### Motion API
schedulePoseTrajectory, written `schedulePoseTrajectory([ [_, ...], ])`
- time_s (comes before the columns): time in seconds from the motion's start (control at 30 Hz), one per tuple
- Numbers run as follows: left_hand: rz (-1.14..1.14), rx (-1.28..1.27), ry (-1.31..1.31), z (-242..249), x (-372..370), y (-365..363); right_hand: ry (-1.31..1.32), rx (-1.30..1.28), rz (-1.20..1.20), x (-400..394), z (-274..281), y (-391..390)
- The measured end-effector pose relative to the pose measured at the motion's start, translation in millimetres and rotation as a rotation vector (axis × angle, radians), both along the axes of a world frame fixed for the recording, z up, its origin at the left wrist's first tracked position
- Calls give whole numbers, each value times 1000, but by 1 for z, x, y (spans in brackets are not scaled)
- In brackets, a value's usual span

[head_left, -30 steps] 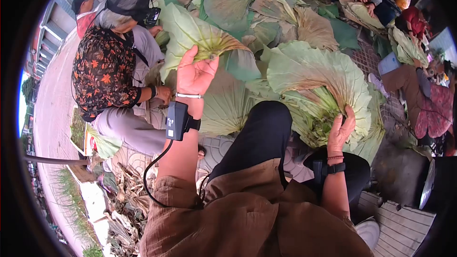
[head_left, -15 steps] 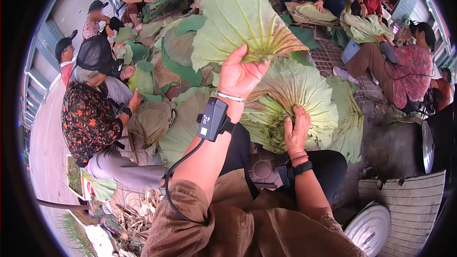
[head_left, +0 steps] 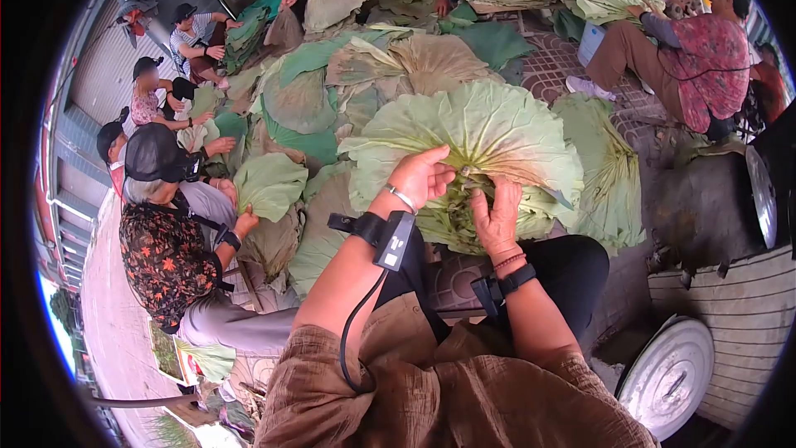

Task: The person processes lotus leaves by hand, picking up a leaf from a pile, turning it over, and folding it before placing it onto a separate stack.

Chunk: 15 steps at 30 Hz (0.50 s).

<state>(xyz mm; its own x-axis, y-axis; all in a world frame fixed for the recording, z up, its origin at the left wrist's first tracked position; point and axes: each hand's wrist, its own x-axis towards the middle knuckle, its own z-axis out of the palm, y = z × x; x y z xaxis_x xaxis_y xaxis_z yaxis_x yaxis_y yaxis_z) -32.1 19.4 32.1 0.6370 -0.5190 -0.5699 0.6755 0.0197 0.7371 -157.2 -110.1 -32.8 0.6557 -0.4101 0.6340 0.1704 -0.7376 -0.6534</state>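
Note:
A large pale green lotus leaf with a browned right side lies spread over a stack of leaves in front of me. My left hand is at the leaf's near edge, beside its stem centre, with thumb and fingers apart and the palm turned up. My right hand grips the near edge at the right, thumb on the near side and fingers over the leaf. Under it, the folded, crumpled lower leaves show between my hands. What the right fingers reach beneath is hidden.
More lotus leaves cover the ground ahead. On my left a person in a flowered shirt holds a leaf. Several other people sit around the pile. A round metal lid leans at the lower right, near a slatted panel.
My left hand has come down with the raised leaf, which now lies on the stack, and its fingers have loosened. My right hand has shifted slightly left. The view has tilted.

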Motion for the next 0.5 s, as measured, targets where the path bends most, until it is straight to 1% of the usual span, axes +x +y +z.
schedulePoseTrajectory([
  [0.03, 36, 61, -67, 2, -6, -4, -7, 11, -12, 1, 2, -1],
  [0.07, 34, 61, -65, 0, -6, -6, -4, 11, -14, 1, 1, -2],
  [0.13, 106, 135, -125, -3, -6, -9, -48, 15, 33, 2, 1, -6],
  [0.17, 109, 130, -122, -3, -9, -12, -45, 10, 36, 0, 2, -7],
  [0.23, 284, 133, -164, -4, -17, -17, -29, 117, 61, -3, 5, -7],
  [0.27, 291, 128, -162, -5, -19, -18, -28, 112, 67, -3, 5, -6],
  [0.37, 422, 28, -143, -11, -22, -18, -61, 124, 79, -1, 6, -5],
  [0.5, 527, 32, -151, -16, -21, -15, -47, 132, 83, -1, 6, -6],
])
